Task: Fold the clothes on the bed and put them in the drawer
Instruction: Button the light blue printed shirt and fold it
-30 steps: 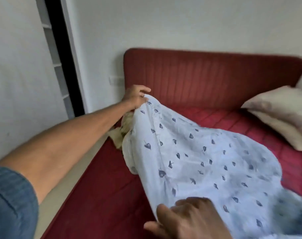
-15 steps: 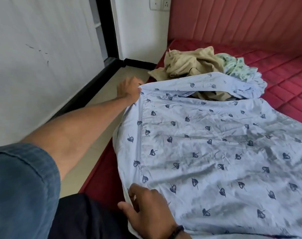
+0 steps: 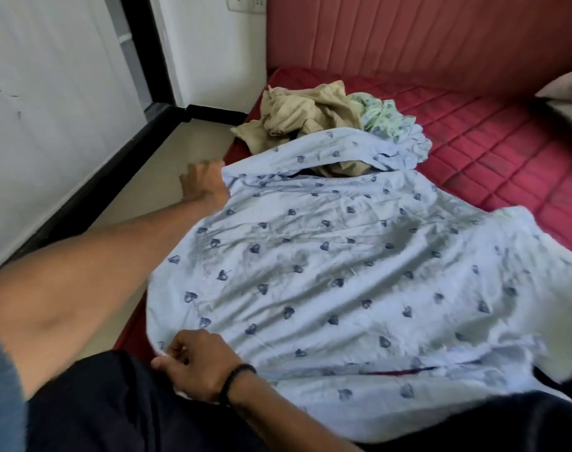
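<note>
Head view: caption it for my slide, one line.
Both hands, left and right, spread a leaf-print shirt on the red bed.

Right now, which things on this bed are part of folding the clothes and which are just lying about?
Part of the job:
light blue leaf-print garment, spread out, held by the left hand and right hand
beige garment, crumpled
green patterned garment, crumpled

Just there:
pillow
red headboard
wall socket
</note>
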Demonstrator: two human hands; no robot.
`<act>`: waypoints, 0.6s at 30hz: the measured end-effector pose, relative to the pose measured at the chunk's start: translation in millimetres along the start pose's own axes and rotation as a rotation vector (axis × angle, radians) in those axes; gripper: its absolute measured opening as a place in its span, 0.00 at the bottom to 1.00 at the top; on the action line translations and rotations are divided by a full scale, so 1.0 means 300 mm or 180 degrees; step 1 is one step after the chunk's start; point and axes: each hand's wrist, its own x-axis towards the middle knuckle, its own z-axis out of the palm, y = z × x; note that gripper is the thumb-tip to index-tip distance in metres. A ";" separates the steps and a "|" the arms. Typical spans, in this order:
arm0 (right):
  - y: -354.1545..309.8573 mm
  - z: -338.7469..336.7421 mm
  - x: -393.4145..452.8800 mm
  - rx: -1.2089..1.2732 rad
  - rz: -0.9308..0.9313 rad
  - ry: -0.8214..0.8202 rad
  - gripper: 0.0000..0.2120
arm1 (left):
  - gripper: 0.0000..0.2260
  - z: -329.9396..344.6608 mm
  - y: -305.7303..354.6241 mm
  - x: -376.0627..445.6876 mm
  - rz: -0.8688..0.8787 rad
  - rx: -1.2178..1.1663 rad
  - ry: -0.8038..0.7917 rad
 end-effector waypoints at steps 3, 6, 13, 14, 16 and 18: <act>-0.005 -0.056 -0.065 0.0001 0.0050 -0.0157 0.18 | 0.18 0.085 0.068 -0.211 0.0917 -0.0455 -0.0409; 0.068 -0.183 -0.170 -0.0327 0.0024 -0.0012 0.15 | 0.16 0.164 0.162 -0.464 0.1572 -0.0856 -0.0501; 0.433 -0.693 -0.504 -0.1946 0.0804 0.0649 0.10 | 0.18 0.176 0.452 -0.802 0.2535 -0.1027 -0.0474; 0.489 -0.764 -0.555 -0.2104 0.0971 0.0814 0.10 | 0.20 0.169 0.485 -0.835 0.2717 -0.0905 -0.0580; 0.590 -0.880 -0.657 -0.2550 0.1325 0.1000 0.17 | 0.21 0.173 0.537 -0.896 0.3005 -0.0587 -0.0851; 0.664 -0.950 -0.743 -0.2973 0.1593 0.0985 0.21 | 0.18 0.199 0.563 -0.923 0.3175 -0.0354 -0.0989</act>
